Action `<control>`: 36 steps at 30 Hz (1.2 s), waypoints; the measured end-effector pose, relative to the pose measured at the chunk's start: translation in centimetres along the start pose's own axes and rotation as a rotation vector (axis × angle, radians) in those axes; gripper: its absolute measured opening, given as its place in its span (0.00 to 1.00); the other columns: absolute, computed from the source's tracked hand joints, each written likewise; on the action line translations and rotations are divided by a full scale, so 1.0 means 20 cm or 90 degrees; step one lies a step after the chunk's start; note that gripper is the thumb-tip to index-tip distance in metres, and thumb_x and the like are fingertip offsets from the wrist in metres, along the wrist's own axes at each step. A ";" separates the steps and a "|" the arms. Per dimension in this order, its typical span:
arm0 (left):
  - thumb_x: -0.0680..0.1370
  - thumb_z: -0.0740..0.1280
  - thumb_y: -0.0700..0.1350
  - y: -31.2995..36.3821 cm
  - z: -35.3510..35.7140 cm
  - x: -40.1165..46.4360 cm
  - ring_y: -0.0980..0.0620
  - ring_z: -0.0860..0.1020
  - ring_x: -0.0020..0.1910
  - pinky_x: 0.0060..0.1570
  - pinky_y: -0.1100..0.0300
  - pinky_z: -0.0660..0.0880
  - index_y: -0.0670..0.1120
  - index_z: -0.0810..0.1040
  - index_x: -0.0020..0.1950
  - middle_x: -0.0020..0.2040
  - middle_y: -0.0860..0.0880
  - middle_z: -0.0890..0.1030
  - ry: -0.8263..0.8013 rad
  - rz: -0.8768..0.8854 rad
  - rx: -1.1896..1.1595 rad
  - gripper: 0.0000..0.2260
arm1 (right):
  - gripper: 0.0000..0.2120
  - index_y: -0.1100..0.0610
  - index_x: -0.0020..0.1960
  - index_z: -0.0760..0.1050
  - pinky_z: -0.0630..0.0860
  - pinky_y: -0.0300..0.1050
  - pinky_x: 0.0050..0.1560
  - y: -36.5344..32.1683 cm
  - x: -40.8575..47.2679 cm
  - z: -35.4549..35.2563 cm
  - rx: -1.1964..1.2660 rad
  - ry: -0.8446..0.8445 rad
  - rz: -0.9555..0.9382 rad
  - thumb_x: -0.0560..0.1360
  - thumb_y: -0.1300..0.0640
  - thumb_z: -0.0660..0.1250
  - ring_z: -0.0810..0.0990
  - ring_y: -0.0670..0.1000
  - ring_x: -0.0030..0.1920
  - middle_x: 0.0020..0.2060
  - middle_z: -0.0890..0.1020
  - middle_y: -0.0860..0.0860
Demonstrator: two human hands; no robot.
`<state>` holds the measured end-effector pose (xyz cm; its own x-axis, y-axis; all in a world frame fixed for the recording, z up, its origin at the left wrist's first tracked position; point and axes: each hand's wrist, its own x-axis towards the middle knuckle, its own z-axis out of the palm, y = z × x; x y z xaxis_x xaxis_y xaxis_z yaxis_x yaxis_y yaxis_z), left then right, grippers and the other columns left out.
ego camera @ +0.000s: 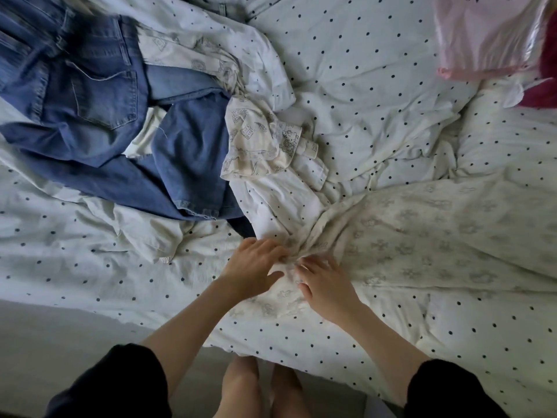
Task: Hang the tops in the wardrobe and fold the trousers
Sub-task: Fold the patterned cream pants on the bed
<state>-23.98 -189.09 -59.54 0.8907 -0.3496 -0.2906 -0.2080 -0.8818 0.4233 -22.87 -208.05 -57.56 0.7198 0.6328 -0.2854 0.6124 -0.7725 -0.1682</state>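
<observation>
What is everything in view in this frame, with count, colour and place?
jeans: at least two, blue, heaped upper left on the bed
printed top: one, cream with line drawings, centre, beside the jeans
patterned garment: one, cream with grey motifs, spread right of centre, bunched at the hands
pink garment: one, pale pink, top right
red item: one, dark red, right edge, partly hidden
duvet: one, white with dark dots, under everything
left hand: grips the bunched fabric
right hand: grips the same fabric

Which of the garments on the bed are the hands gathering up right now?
The cream patterned garment at the bed's near edge: both the left hand and right hand bunch its fabric. The blue jeans and pink top lie untouched farther away.
</observation>
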 end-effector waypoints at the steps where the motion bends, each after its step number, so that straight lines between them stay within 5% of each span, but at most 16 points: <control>1: 0.77 0.62 0.57 -0.01 -0.01 0.01 0.54 0.74 0.61 0.63 0.58 0.60 0.52 0.66 0.68 0.65 0.54 0.74 -0.024 -0.023 -0.001 0.21 | 0.15 0.56 0.52 0.82 0.74 0.54 0.59 0.01 0.00 0.01 0.001 -0.001 -0.004 0.66 0.54 0.76 0.81 0.50 0.54 0.52 0.83 0.49; 6: 0.76 0.64 0.58 -0.12 -0.14 0.06 0.50 0.79 0.50 0.57 0.56 0.65 0.50 0.70 0.61 0.52 0.53 0.82 -0.093 -0.145 -0.064 0.19 | 0.20 0.56 0.72 0.63 0.48 0.55 0.74 0.01 -0.03 -0.01 0.079 -0.196 0.034 0.81 0.55 0.54 0.58 0.52 0.74 0.73 0.61 0.54; 11: 0.74 0.70 0.53 -0.26 -0.42 0.11 0.47 0.75 0.40 0.41 0.58 0.70 0.41 0.76 0.40 0.34 0.48 0.74 -0.079 -0.235 -0.186 0.15 | 0.24 0.50 0.77 0.50 0.47 0.55 0.74 0.02 0.02 -0.09 0.095 -0.193 0.082 0.82 0.51 0.51 0.50 0.51 0.76 0.77 0.49 0.52; 15: 0.69 0.75 0.47 -0.38 -0.65 0.19 0.56 0.73 0.32 0.30 0.69 0.67 0.45 0.79 0.39 0.32 0.51 0.76 0.077 -0.324 -0.439 0.08 | 0.29 0.47 0.77 0.41 0.44 0.60 0.74 -0.03 0.16 -0.16 0.101 -0.141 0.093 0.81 0.43 0.49 0.42 0.51 0.77 0.77 0.42 0.49; 18: 0.71 0.74 0.46 -0.46 -0.67 0.27 0.54 0.75 0.38 0.34 0.65 0.70 0.44 0.80 0.49 0.39 0.49 0.79 0.167 -0.370 -0.502 0.10 | 0.30 0.47 0.77 0.45 0.50 0.60 0.73 -0.07 0.29 -0.16 0.131 -0.130 0.095 0.80 0.42 0.52 0.43 0.52 0.77 0.77 0.41 0.49; 23: 0.73 0.71 0.53 -0.54 -0.44 0.27 0.48 0.76 0.50 0.48 0.59 0.72 0.40 0.74 0.61 0.51 0.46 0.79 0.013 -0.438 -0.383 0.23 | 0.29 0.47 0.77 0.45 0.47 0.63 0.72 -0.12 0.39 -0.07 0.160 -0.148 0.131 0.80 0.44 0.53 0.40 0.53 0.76 0.77 0.39 0.50; 28: 0.72 0.72 0.50 -0.50 -0.37 0.23 0.49 0.79 0.43 0.45 0.53 0.78 0.42 0.80 0.48 0.44 0.45 0.83 0.059 -0.472 -0.566 0.13 | 0.27 0.48 0.77 0.46 0.54 0.61 0.71 -0.14 0.38 -0.02 0.185 -0.121 0.156 0.81 0.43 0.47 0.43 0.54 0.77 0.77 0.43 0.50; 32: 0.76 0.68 0.48 -0.43 -0.42 0.20 0.56 0.69 0.30 0.26 0.67 0.64 0.50 0.68 0.34 0.28 0.55 0.71 0.206 -0.431 -0.429 0.13 | 0.26 0.44 0.76 0.38 0.49 0.61 0.73 -0.15 0.39 -0.05 0.225 -0.088 0.186 0.80 0.43 0.39 0.40 0.52 0.76 0.77 0.41 0.49; 34: 0.77 0.67 0.50 -0.40 -0.43 0.15 0.58 0.68 0.29 0.28 0.63 0.63 0.51 0.66 0.35 0.28 0.56 0.71 0.248 -0.416 -0.369 0.14 | 0.25 0.45 0.75 0.37 0.48 0.60 0.74 -0.16 0.42 -0.07 0.207 -0.026 0.177 0.80 0.43 0.38 0.42 0.53 0.77 0.77 0.43 0.50; 36: 0.78 0.65 0.52 -0.38 -0.41 0.11 0.51 0.72 0.33 0.32 0.57 0.66 0.49 0.68 0.40 0.31 0.53 0.75 0.237 -0.432 -0.317 0.11 | 0.25 0.49 0.77 0.47 0.53 0.64 0.72 -0.18 0.45 -0.08 0.176 0.018 0.163 0.82 0.45 0.45 0.49 0.57 0.76 0.77 0.50 0.53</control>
<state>-17.10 -180.55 -56.38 0.8487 0.3937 -0.3532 0.5280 -0.5925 0.6084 -18.17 -199.48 -58.06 0.8493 0.4152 -0.3261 0.3025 -0.8889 -0.3440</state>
